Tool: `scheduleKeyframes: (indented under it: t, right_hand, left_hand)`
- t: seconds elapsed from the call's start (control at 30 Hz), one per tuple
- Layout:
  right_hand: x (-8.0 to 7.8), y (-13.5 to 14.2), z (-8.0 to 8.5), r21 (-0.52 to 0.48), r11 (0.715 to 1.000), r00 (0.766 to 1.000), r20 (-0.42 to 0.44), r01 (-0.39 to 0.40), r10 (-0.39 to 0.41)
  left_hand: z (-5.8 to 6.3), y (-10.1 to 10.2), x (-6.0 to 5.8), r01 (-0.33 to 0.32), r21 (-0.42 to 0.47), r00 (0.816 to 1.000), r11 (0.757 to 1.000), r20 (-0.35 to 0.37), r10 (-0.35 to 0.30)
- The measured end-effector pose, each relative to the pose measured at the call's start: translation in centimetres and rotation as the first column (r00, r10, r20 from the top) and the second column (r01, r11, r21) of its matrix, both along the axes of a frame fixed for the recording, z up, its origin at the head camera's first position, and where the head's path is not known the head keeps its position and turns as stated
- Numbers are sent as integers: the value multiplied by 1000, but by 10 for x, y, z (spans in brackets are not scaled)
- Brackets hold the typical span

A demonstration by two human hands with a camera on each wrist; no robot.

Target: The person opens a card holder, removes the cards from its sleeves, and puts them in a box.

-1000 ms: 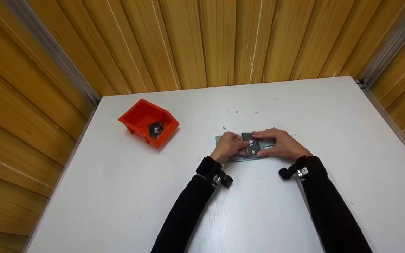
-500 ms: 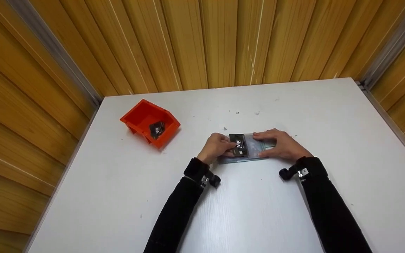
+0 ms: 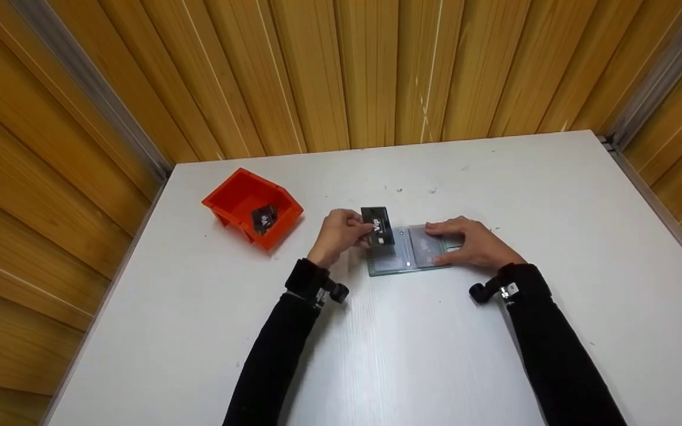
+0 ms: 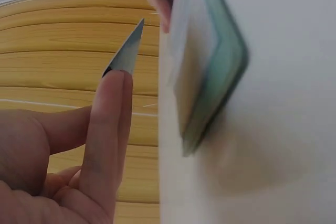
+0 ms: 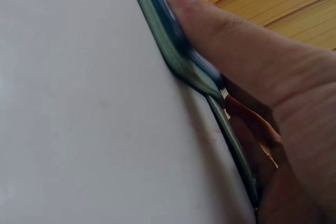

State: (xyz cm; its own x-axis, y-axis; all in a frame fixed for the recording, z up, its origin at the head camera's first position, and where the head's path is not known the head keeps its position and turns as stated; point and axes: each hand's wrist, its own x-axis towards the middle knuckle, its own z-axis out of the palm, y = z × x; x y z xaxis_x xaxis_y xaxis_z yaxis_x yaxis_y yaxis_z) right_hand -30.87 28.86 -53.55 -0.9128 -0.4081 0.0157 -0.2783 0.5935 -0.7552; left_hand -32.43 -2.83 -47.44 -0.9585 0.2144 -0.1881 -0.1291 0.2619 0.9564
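Note:
My left hand [image 3: 341, 234] pinches a black card [image 3: 378, 226] printed "Vip" between thumb and fingers, raised over the left side of an opened card holder [image 3: 389, 260]. In the left wrist view the card [image 4: 128, 51] is seen nearly edge-on above the fingertips. The holder has clear plastic pockets and a green cover, and lies flat on the table. At its right end my right hand [image 3: 474, 241] holds the pages, thumb near the lower edge and fingers at the upper. The right wrist view shows the thumb [image 5: 226, 35] pressing on the stacked pages along the green cover [image 5: 157, 35].
An orange bin [image 3: 240, 198] stands at the back left of the white table [image 3: 412, 355], with dark "Vip" cards [image 3: 264, 219] inside. Yellow wood-look panels [image 3: 370, 71] rise behind the table's back edge and at both sides.
My left hand has moved left and up with the black card, from over the holder's middle to above its left side, baring the clear pockets. The right hand has stayed in place.

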Motion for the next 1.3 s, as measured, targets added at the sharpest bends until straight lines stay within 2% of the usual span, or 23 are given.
scheduleKeyframes:
  t: [0.13, 0.2, 0.27, 0.33, 0.43, 0.5, 0.63, 0.8, 0.83, 0.9, 0.97, 1.07, 1.17, 1.23, 1.3]
  right_hand:
    - [2, -1, 0, -9, 1000, 1000, 7, 5, -5]
    - [2, -3, 0, -16, 1000, 1000, 16, 9, -9]
    - [2, -5, 0, -13, 1000, 1000, 26, 12, -11]
    - [2, -7, 0, -13, 1000, 999, 36, 16, -15]
    - [2, -9, 1, -19, 1000, 999, 50, 24, -23]
    - [2, -9, 0, -20, 1000, 998, 53, 25, -24]
    - [3, -10, -1, -17, 1000, 999, 49, 16, -15]
    - [1, -9, 0, -1, 1000, 1000, 17, 15, -15]
    - [1, -9, -1, -1, 1000, 1000, 14, 17, -17]
    - [1, -9, -1, -6, 1000, 1000, 18, 21, -21]
    - [1, -10, -2, -8, 1000, 1000, 23, 21, -21]
    - [2, -11, -2, -7, 1000, 999, 38, 18, -18]
    - [1, -10, -2, -9, 1000, 999, 46, 18, -18]
    - [1, -10, 0, -15, 999, 998, 55, 29, -28]
    - [1, -10, 0, -18, 999, 998, 55, 32, -31]
  left_hand:
    - [36, -22, -14, -83, -18, 995, 996, -57, 82]
    - [53, -41, -20, -147, -18, 984, 989, -102, 144]
    - [66, -65, -26, -222, -46, 964, 974, -161, 212]
    - [74, -92, -32, -310, -95, 933, 946, -220, 284]
    - [76, -131, -39, -435, -174, 880, 883, -287, 377]
    - [74, -152, -42, -494, -215, 854, 842, -300, 425]
    - [68, -174, -44, -550, -285, 826, 785, -327, 459]
    - [65, -178, -49, -591, -373, 795, 716, -418, 439]
    - [64, -178, -50, -594, -396, 793, 700, -433, 428]
    - [62, -176, -53, -587, -450, 802, 673, -436, 408]
    - [59, -174, -56, -562, -521, 822, 642, -432, 370]
    - [53, -168, -60, -526, -632, 848, 569, -436, 300]
    - [46, -162, -63, -500, -702, 864, 507, -438, 246]
    - [42, -158, -65, -481, -732, 876, 483, -424, 229]
    - [39, -156, -65, -446, -757, 895, 478, -388, 221]
